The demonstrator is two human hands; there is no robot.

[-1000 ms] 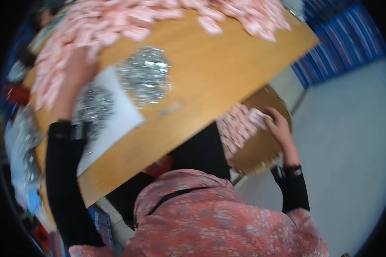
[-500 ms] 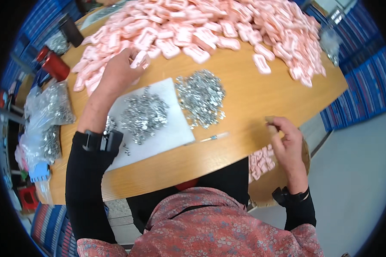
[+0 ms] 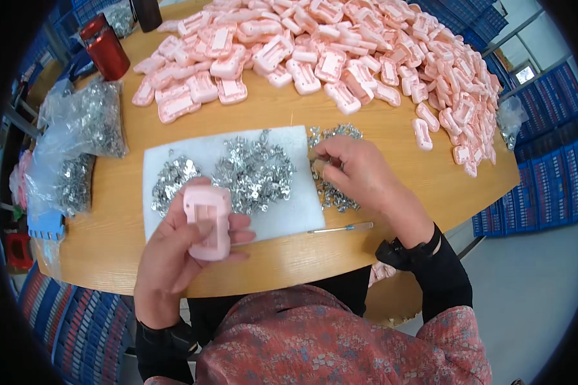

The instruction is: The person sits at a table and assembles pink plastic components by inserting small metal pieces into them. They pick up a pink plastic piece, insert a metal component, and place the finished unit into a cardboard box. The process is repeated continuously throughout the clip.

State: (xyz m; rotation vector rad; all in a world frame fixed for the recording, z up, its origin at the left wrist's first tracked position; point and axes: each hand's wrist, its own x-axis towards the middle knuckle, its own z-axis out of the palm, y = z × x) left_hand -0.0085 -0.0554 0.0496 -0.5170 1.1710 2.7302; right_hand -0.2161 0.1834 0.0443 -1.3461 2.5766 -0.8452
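My left hand (image 3: 170, 253) is closed round a pink plastic casing (image 3: 223, 226) with a rectangular opening, held above the near edge of the table. The thumb lies across the opening. Over the right-hand pile of small metal contact pieces (image 3: 341, 200), my right hand (image 3: 366, 172) has thumb and fingertips drawn together. Whatever those fingertips may grip is too small to make out. A white foam sheet (image 3: 289, 224) carries two more heaps of metal pieces (image 3: 253, 173), partly behind my left hand.
A large heap of pink casings (image 3: 340, 51) covers the table's far side. A thin pen-like tool (image 3: 340, 228) lies near the front edge. Bags of metal parts (image 3: 96, 122) and a red flask (image 3: 104, 48) stand left. A cardboard box (image 3: 398, 298) sits below, by my right arm.
My left hand has come back from the far heap with a pink casing. My right hand has moved left, from above the table's right edge to the metal pile.
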